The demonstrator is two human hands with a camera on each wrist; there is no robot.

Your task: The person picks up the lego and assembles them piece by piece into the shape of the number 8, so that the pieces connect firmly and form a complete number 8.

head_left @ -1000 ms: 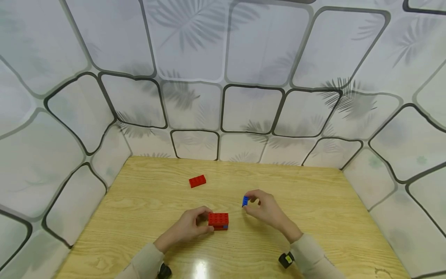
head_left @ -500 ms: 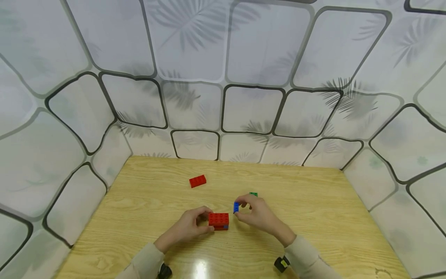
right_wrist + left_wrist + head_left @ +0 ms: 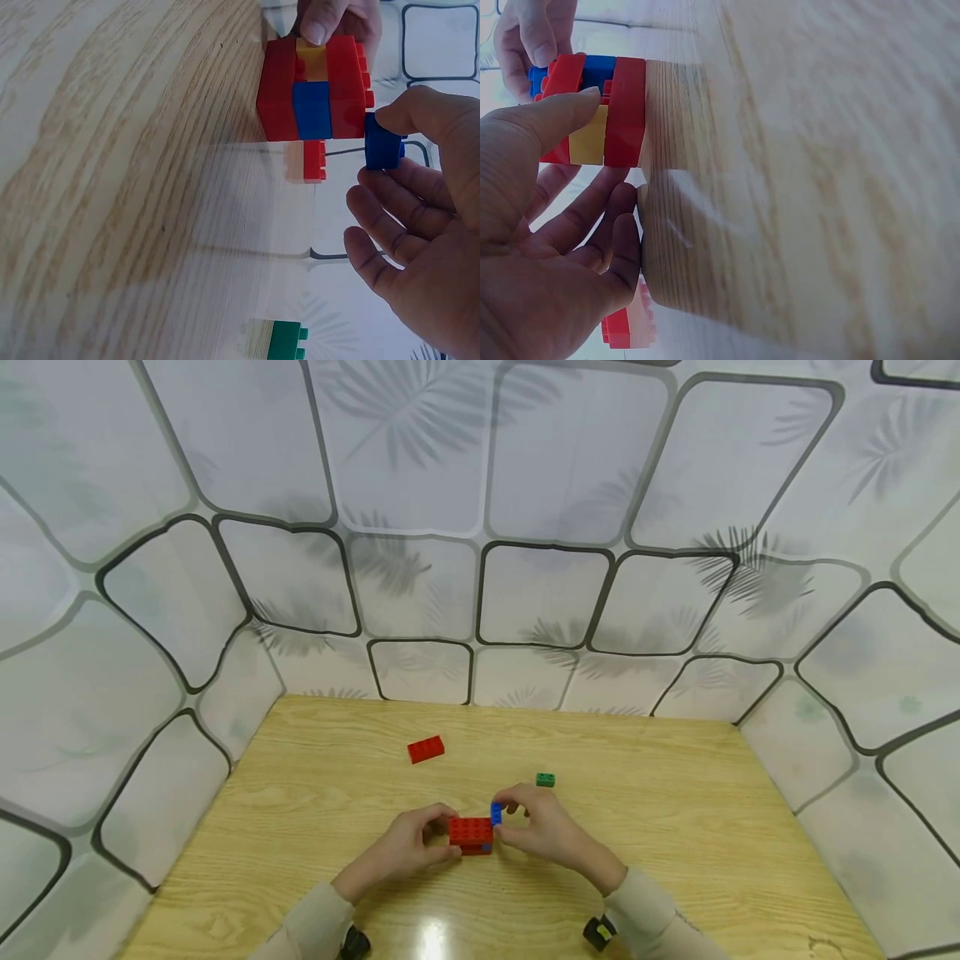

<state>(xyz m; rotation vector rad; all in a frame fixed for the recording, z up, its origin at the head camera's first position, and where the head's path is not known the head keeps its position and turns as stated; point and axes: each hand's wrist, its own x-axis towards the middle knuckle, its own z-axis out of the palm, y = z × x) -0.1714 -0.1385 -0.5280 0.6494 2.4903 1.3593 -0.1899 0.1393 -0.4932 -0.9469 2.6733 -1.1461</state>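
A stack of toy bricks (image 3: pixel 471 831) stands on the wooden table, with red bricks at top and bottom. Between those layers, a yellow brick (image 3: pixel 588 139) and a blue brick (image 3: pixel 311 110) show in the wrist views. My left hand (image 3: pixel 399 845) grips the stack's left end between thumb and fingers. My right hand (image 3: pixel 551 827) pinches a small blue brick (image 3: pixel 496 814) by the stack's upper right end. In the right wrist view, that small brick (image 3: pixel 382 141) is level with the top red brick's studs, at its end; whether they touch I cannot tell.
A loose red brick (image 3: pixel 426 749) lies farther back on the wooden table (image 3: pixel 337 777), left of centre. Beyond my right hand lies a small green brick (image 3: pixel 545 779). A patterned wall covering (image 3: pixel 540 593) borders the table's back and sides.
My right hand has moved left and toward me with the small blue brick, up to the stack. The green brick has come into view behind it. My left hand has stayed still.
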